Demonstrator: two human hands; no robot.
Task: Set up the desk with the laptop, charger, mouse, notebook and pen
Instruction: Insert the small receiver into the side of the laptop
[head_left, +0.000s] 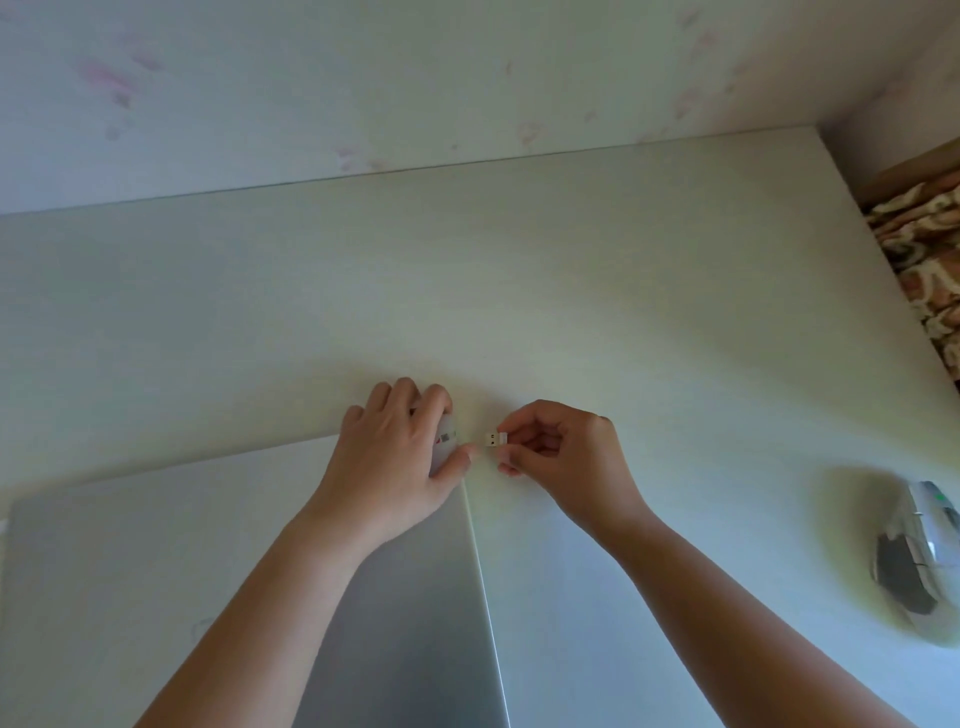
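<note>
A closed silver laptop (156, 561) lies flat on the white desk (519, 291) at the lower left. My left hand (400, 462) rests on its far right corner, fingers curled over the edge. My right hand (566, 452) pinches a small white USB plug (491, 438) between thumb and fingers, its metal end pointing at the laptop's right edge, a short gap away. A grey and white mouse (919, 556) lies at the right edge of the view, blurred. No cable is visible behind the plug.
The desk backs onto a pale wall (363, 78) with faint pink marks. Past the desk's right edge shows a brown patterned fabric (930, 270).
</note>
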